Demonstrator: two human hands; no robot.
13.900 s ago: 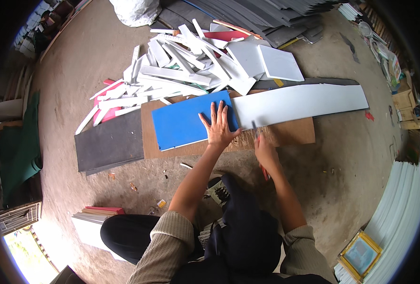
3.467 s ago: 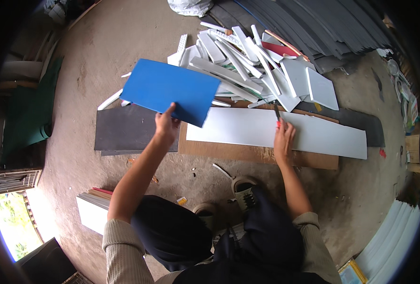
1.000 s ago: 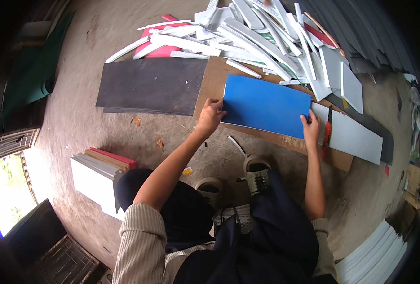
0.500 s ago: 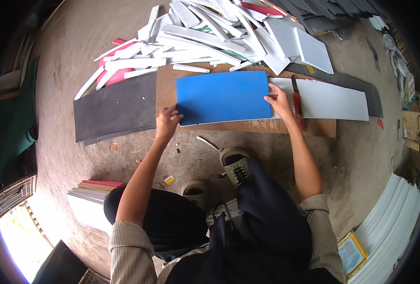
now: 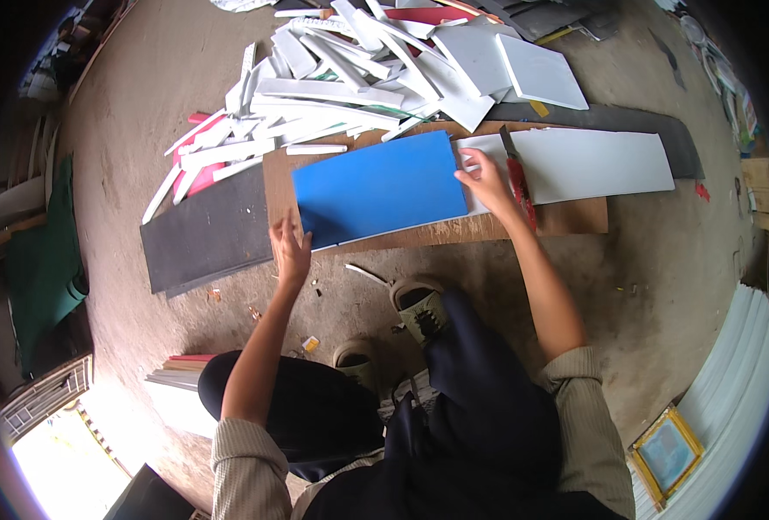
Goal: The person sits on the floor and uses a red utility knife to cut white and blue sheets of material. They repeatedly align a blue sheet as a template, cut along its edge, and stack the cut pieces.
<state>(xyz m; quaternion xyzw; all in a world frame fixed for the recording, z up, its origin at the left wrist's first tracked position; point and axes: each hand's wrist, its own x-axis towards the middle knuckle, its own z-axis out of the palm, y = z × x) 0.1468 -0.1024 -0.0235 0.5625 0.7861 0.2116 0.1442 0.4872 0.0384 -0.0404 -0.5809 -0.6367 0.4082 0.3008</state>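
Hands: left hand (image 5: 291, 253) splayed, right hand (image 5: 490, 186) loosely parted, neither clasping anything.
Blue board (image 5: 380, 186): between them, over the white sheet (image 5: 597, 165); light, even nudges at both ends would suit squaring it.
Knife (image 5: 516, 172): beside the right hand, best kept clear.
Brown board (image 5: 575, 217): beneath, ideally flat.

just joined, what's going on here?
A person has both bare hands at a blue panel lying over a brown board. The left hand is open by its lower left corner, the right hand loosely open at its right edge; firm contact isn't clear. A white strip extends beyond the panel's right edge, with a red-handled cutter lying across it, unheld. A heap of white offcuts lies behind.
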